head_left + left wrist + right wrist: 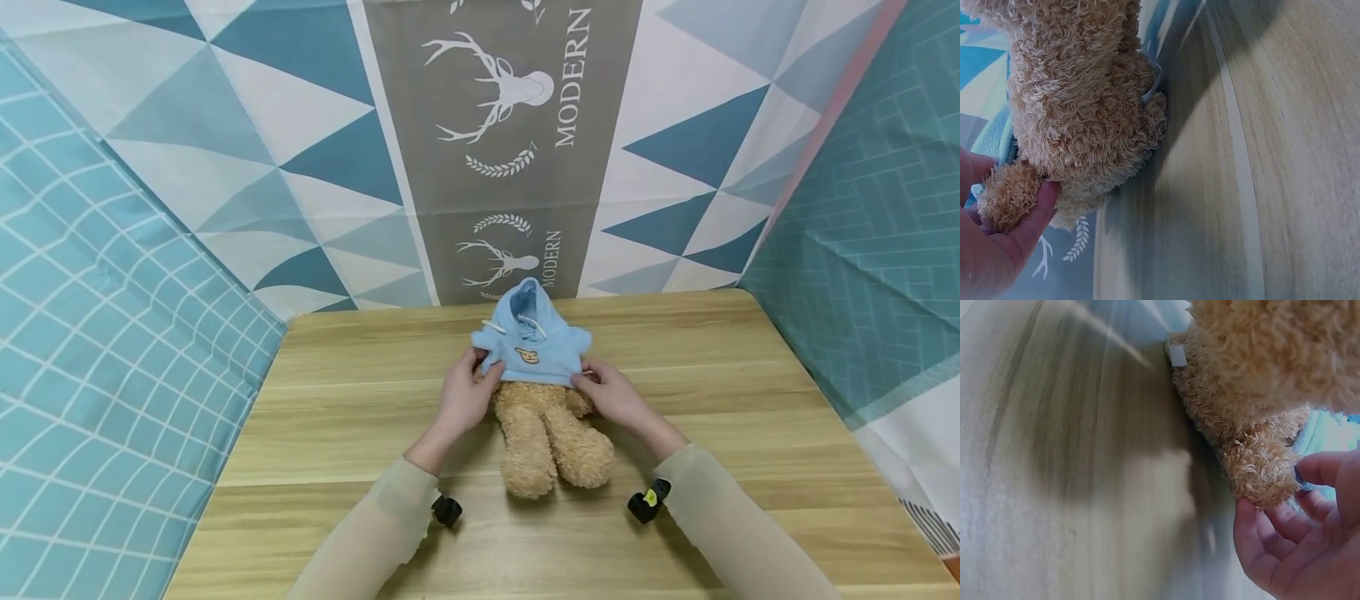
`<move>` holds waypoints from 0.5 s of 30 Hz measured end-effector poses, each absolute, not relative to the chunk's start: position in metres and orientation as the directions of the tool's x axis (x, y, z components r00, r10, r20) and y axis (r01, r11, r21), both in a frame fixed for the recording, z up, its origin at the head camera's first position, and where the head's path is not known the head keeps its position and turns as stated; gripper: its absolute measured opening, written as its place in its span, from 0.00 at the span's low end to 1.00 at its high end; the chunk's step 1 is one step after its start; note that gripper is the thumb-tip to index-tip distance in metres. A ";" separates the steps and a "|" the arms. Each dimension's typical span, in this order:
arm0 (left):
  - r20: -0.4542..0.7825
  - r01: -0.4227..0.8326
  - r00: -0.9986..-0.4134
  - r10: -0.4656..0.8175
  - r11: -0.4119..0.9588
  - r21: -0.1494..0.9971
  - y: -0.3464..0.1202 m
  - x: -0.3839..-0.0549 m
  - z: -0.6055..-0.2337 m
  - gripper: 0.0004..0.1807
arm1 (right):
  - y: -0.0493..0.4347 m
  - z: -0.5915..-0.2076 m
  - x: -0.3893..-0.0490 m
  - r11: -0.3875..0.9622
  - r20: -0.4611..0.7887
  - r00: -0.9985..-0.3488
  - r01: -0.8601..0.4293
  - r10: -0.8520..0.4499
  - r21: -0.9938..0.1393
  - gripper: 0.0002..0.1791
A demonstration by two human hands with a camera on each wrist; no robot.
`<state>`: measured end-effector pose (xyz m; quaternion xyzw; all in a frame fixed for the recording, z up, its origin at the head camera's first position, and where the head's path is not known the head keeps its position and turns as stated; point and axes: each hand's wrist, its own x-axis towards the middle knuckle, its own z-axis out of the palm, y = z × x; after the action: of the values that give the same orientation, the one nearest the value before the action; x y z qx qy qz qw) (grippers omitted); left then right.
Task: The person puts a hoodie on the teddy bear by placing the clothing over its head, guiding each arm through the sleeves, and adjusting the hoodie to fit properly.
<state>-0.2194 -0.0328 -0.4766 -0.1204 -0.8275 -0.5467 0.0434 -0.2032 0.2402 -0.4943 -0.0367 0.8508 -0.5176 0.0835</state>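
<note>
A tan plush teddy bear (pixel 528 442) lies on the wooden table, its legs toward me. A small light-blue hoodie (pixel 536 354), with white drawstrings and a brown emblem, covers its upper part. Its head is hidden, and the hood's opening shows only blue cloth. My left hand (pixel 467 392) pinches the hoodie's left lower edge; in the left wrist view its fingers also lie around the bear's furry paw (pixel 1009 195). At the opposite lower corner, my right hand (pixel 615 396) pinches the hem, its fingers beside the other paw (pixel 1261 472).
The wooden table (pixel 360 433) ends at a patterned cloth wall (pixel 315 167) just behind the hoodie. Blue grid cloth (pixel 97 333) hangs at left and teal cloth (pixel 870 208) at right. A small white tag (pixel 1177 355) shows on the bear.
</note>
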 end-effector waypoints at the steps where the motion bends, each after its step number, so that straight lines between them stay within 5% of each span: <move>1: 0.202 0.245 -0.968 0.152 0.372 0.895 -0.034 -0.220 -0.477 0.15 | 0.240 -0.494 -0.203 0.469 -0.102 -0.984 0.023 -0.145 -0.883 0.18; 15: 0.186 0.220 -0.973 0.138 0.310 0.925 -0.047 -0.223 -0.484 0.17 | 0.231 -0.481 -0.196 0.514 -0.097 -0.982 0.000 -0.161 -0.858 0.20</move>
<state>-0.2233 -0.0469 -0.4838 -0.1108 -0.8086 -0.5767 0.0357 -0.1960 0.2306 -0.4812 -0.0464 0.8663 -0.4906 0.0823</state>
